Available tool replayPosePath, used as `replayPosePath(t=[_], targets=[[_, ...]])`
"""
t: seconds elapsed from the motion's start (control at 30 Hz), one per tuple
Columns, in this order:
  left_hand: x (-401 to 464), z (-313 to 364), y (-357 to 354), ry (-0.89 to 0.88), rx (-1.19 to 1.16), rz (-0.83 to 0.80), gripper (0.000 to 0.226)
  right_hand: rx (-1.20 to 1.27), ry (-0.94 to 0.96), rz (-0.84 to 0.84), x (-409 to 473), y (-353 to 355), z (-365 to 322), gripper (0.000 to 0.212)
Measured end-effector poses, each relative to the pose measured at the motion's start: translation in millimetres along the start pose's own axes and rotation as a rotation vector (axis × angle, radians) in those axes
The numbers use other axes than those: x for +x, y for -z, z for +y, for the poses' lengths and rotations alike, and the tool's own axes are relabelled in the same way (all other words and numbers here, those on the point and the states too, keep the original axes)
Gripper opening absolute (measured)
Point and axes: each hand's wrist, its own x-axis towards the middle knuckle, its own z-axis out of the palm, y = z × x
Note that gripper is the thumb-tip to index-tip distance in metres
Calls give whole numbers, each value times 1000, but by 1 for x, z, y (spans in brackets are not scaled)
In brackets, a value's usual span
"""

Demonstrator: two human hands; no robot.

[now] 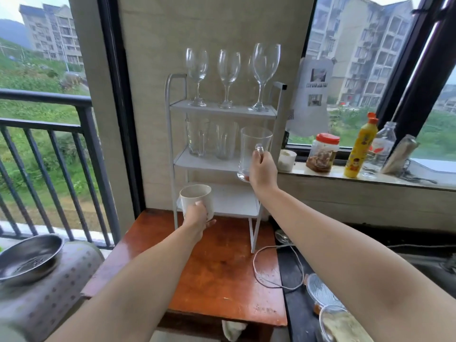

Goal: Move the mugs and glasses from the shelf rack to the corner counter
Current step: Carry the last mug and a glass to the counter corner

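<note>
The left hand (196,215) grips a cream ceramic mug (197,199) just off the white metal shelf rack (223,112); the right hand (262,170) pinches a clear glass mug (251,150) by its handle. Swinging either could clip the rack and topple the tall wine glasses (228,77).

Bright, soft daylight enters through the windows (365,70) on both sides, shadows stay faint, the wide lens bends the edges, and near forearms look slightly soft.
</note>
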Motion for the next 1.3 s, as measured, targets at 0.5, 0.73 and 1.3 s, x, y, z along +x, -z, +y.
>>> replayPosePath(t=[0.5,0.73,1.3], targets=[[-145,-48,64,82,247,-266,20,-67,-270,323,-175,62,40,38],[-209,-99,58,240,275,-359,20,-189,-498,449,-273,122,84,40],[-419,-237,-2,360,532,-747,31,21,-765,923,-505,332,113,27]])
